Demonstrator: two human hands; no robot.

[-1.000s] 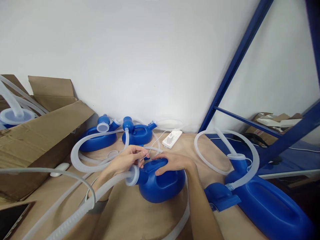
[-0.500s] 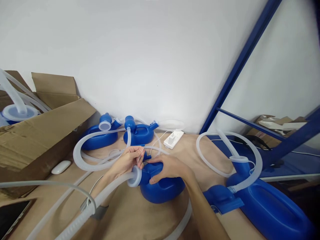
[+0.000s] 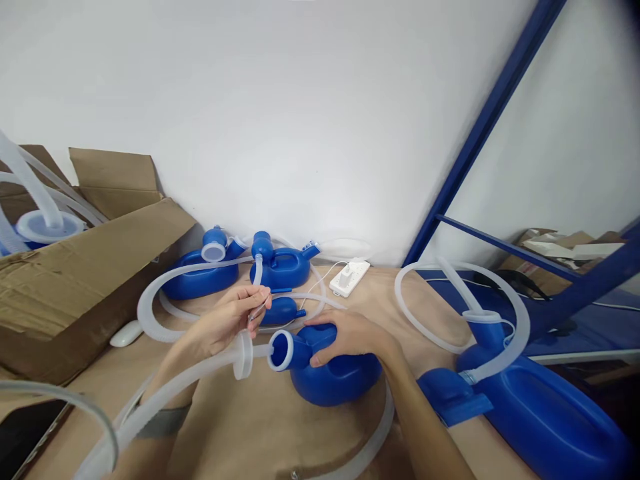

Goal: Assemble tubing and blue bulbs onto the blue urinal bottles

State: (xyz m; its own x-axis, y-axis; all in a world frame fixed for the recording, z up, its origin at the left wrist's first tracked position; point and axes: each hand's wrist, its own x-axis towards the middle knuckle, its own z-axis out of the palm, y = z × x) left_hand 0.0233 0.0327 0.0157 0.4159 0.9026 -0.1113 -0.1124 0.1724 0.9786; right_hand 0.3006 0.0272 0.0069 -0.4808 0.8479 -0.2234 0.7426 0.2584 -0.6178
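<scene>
Fingers of the left hand pinch a thin tube; the right hand grips one of four blue bottles at mid-desk. No writing legible.

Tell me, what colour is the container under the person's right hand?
Blue; the container shows clearly in the head view.

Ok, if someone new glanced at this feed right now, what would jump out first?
Probably the blue jug at centre on the brown table, its open mouth facing left, steadied by the right hand. Just left of it, the left hand pinches a thin tube, with the white hose and its collar apart from the jug's mouth. A bigger blue jug with a looped hose lies at the right.
</scene>
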